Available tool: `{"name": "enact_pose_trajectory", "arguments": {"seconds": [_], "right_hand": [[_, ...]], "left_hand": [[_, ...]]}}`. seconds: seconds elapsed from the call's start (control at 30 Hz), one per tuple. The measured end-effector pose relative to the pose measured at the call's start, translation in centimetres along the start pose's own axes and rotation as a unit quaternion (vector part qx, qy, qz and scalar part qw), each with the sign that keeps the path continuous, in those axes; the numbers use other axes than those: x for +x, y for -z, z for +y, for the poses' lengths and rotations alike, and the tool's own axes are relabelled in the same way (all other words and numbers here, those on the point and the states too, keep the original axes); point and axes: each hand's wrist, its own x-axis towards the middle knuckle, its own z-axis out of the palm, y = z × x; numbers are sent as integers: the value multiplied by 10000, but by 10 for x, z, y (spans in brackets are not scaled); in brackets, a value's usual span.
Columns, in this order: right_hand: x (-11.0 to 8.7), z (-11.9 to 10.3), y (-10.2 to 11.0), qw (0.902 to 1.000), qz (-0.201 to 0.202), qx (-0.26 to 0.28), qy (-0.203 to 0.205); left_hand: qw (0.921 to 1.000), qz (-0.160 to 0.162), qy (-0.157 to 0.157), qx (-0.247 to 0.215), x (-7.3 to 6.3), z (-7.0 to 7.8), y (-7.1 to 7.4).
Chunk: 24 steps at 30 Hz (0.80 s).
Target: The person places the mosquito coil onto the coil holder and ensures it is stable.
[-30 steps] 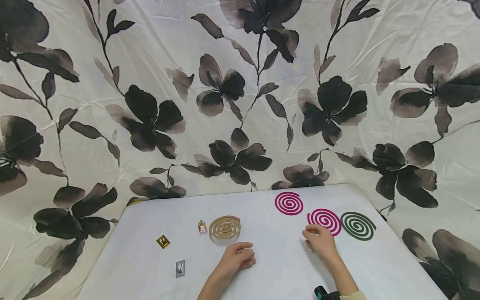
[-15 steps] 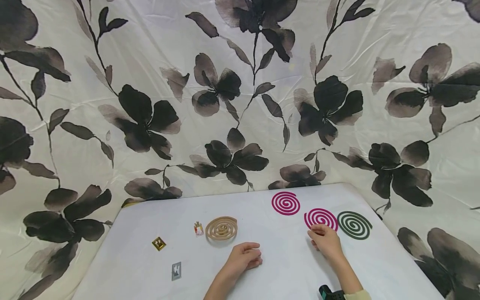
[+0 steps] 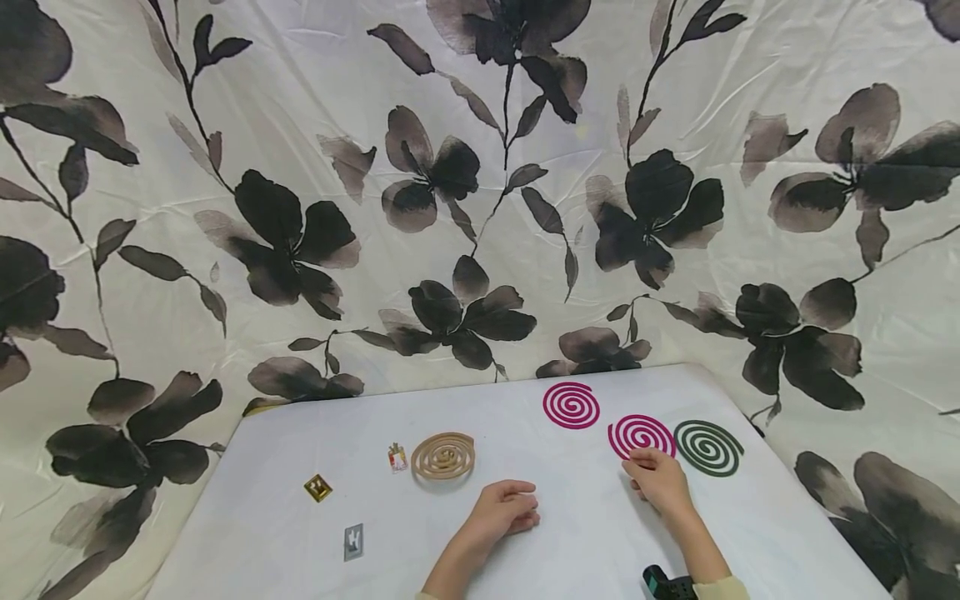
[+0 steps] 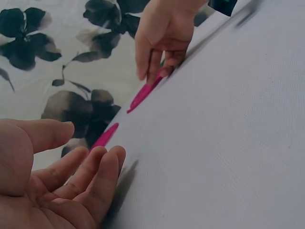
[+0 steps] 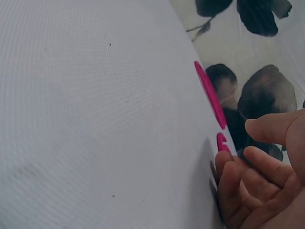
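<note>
My left hand (image 3: 504, 508) hovers over the white table at the centre front, its fingers loosely bent around nothing. My right hand (image 3: 662, 482) is at the near edge of a pink mosquito coil (image 3: 639, 433) and covers a little of it. In the right wrist view the thumb (image 5: 269, 130) stands apart from the loosely curled fingers, and nothing is between them. Whether the fingertips touch the coil I cannot tell. A green mosquito coil (image 3: 708, 448) lies against that pink one on the right. Another pink coil (image 3: 572, 406) lies farther back, left of the pair.
A tan coil (image 3: 443, 457) lies left of centre. Beside it is a small red, white and gold piece (image 3: 397, 457). A small gold square piece (image 3: 318, 488) and a flat silver plate (image 3: 353, 542) lie farther left. A flower-patterned cloth (image 3: 480, 208) hangs behind the table.
My left hand has shifted right, away from the tan coil. My right hand has moved slightly right along the pink coil's near edge. The head view has turned a little.
</note>
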Motion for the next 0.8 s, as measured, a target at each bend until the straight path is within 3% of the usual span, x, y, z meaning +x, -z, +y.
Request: {"name": "enact_pose_trajectory", "arguments": {"seconds": [0.37,0.8], "right_hand": [[0,-2,3,9999,-27,-90,-59],[3,2,1,9995,142,-287,54]], "left_hand": [[9998,-57,53,161,6,11,-12],[9998,-153,23,138,18,9,-20]]}}
